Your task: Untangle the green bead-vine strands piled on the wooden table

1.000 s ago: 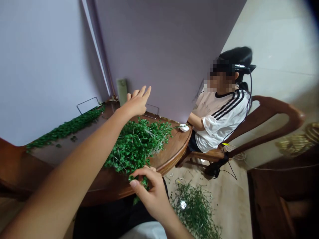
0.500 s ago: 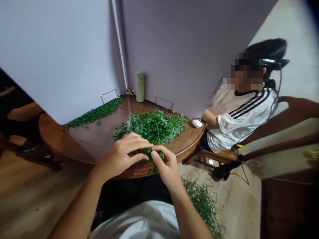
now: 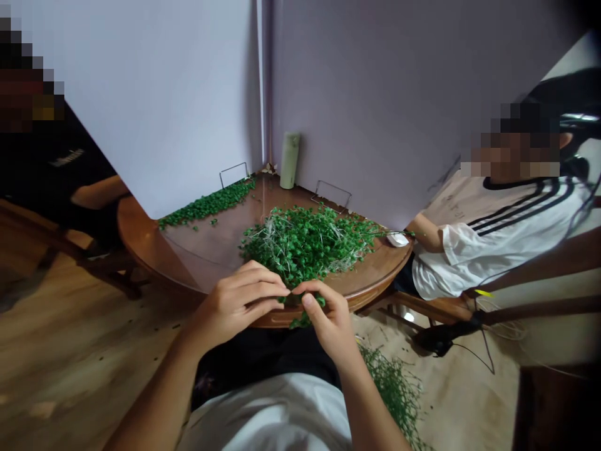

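My right hand [image 3: 330, 313] is closed round a green sprig [image 3: 303, 321], whose small round leaves or buds show under and between the fingers. My left hand [image 3: 250, 297] meets it fingertip to fingertip, thumb and fingers drawn together in a pinch; what they grip is too small to make out. Just beyond both hands, a big tangled heap of green sprigs [image 3: 305, 241] with pale stems lies on the round wooden table [image 3: 375, 279]. Loose green bits [image 3: 211, 202] are spread in a long pile at the table's far left.
Tall pale panels [image 3: 347, 94] stand on the table, with a light green flask [image 3: 290, 161] at their corner. A white object [image 3: 397, 238] lies by the right edge. People sit at left and right. Thin green stems [image 3: 392, 388] are heaped on the floor beside my right arm.
My view has turned left, so the table and people appear further right. Both hands stay together at the table's near edge, with the sprig still in the right hand.
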The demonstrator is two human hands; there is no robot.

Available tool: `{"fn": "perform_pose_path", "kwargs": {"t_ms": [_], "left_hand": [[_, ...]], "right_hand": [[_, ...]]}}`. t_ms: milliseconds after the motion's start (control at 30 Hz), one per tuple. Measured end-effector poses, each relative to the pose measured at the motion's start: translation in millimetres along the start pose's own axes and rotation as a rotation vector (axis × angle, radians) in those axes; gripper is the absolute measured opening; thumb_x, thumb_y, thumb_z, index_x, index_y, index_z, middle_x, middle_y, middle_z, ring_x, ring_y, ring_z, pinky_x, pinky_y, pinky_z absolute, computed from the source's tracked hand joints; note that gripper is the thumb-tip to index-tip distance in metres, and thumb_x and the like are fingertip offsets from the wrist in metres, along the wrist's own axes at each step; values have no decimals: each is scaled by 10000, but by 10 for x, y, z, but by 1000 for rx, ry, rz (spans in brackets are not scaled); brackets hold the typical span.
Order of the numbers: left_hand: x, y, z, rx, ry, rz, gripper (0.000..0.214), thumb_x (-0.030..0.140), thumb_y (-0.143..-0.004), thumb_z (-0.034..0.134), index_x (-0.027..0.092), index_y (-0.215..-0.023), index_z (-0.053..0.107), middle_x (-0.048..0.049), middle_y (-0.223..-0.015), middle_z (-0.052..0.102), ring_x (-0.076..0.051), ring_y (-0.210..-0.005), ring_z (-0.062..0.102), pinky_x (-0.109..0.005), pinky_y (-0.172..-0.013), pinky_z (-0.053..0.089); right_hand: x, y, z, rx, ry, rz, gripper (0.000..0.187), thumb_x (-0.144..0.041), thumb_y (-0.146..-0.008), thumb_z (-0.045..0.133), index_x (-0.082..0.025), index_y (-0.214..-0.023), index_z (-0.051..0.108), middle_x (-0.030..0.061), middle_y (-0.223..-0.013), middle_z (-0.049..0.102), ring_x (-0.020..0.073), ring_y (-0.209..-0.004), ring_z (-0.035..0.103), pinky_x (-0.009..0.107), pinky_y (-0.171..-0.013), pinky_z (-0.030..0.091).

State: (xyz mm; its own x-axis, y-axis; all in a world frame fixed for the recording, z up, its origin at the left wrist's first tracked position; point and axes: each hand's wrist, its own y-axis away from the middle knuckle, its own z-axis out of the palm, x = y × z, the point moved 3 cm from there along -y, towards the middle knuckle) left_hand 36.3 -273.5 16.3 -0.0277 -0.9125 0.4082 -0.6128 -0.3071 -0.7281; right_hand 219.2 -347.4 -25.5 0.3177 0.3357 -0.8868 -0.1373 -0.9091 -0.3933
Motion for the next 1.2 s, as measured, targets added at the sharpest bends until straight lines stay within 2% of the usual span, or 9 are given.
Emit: {"fn": "perform_pose_path", "kwargs": {"t_ms": [100, 200, 267, 367, 467, 633, 833, 1000, 1200], "left_hand": [[-363, -209, -421, 80, -97, 23, 233, 155, -864, 744, 267, -1069, 749, -20, -1015, 747, -194, -964, 665, -334, -921, 525], [-953, -405, -922, 422, -286, -248, 397, 128, -783, 788, 216, -1157, 686, -21, -1158, 706, -252, -1144, 598, -436, -1111, 430], [-1231, -412, -1061, 515, -395, -457, 556, 101, -774, 760, 183, -1298, 596, -62, -1341, 629, -322, -1328, 481, -527, -1206, 296], [-1275, -282, -909, 491, -495, -518, 599, 141, -817, 687, 209, -1394, 540, -113, -1467, 544, -331, -1325, 501, -526, -1189, 315], [-1102, -129, -515, 337, -356, -495, 327, 304, -929, 587, 194, -1227, 662, -103, -1269, 674, -264, -1144, 620, -432, -1052, 452], [-910, -114, -96, 263, -124, -589, 349, 476, -938, 600, 183, -1111, 678, -81, -1074, 722, -226, -985, 654, -289, -790, 478], [-883, -209, 6, 261, -123, -644, 219, 376, -895, 655, 205, -1031, 663, -44, -1016, 722, -204, -918, 638, -315, -844, 466], [-959, -195, 71, 254, -84, -653, 236, 342, -898, 656, 204, -1089, 662, -31, -963, 736, -186, -873, 668, -287, -777, 483], [-835, -206, 93, 240, -112, -594, 132, 289, -927, 618, 201, -910, 716, -26, -883, 736, -200, -831, 636, -309, -753, 458]], "right_hand": [[24, 30, -4, -8, 36, 16, 277, -442, -992, 570, -226, -968, 742, 36, -937, 739, 204, -874, 642, 318, -794, 436], [29, 62, -16, -3, 65, 7, 271, -448, -993, 571, -236, -996, 741, 32, -924, 720, 198, -848, 621, 320, -780, 423], [29, 82, -30, 4, 83, -10, 261, -453, -992, 579, -247, -1035, 734, 17, -866, 682, 188, -811, 600, 319, -767, 410], [33, 105, -46, -5, 106, -36, 256, -454, -992, 587, -254, -1087, 716, 7, -821, 637, 183, -784, 586, 322, -756, 405], [27, 127, -55, -29, 188, -71, 227, -420, -994, 599, -262, -1129, 690, 12, -855, 654, 194, -829, 600, 340, -796, 402], [-16, 191, -83, -103, 308, -142, 230, -329, -1005, 596, -277, -1229, 611, 41, -1048, 690, 212, -978, 627, 360, -891, 418], [-38, 214, -178, -22, 405, -220, 257, -276, -1009, 586, -273, -1266, 585, 67, -1222, 666, 224, -1169, 603, 371, -1000, 447], [-113, 205, -274, 2, 561, -304, 250, -247, -1010, 582, -266, -1259, 585, 58, -1191, 684, 219, -1156, 624, 386, -1006, 440], [-273, 133, -292, 185, 555, -477, 223, -129, -966, 610, -223, -1167, 616, 72, -1091, 684, 215, -1065, 636, 386, -946, 472]]}}
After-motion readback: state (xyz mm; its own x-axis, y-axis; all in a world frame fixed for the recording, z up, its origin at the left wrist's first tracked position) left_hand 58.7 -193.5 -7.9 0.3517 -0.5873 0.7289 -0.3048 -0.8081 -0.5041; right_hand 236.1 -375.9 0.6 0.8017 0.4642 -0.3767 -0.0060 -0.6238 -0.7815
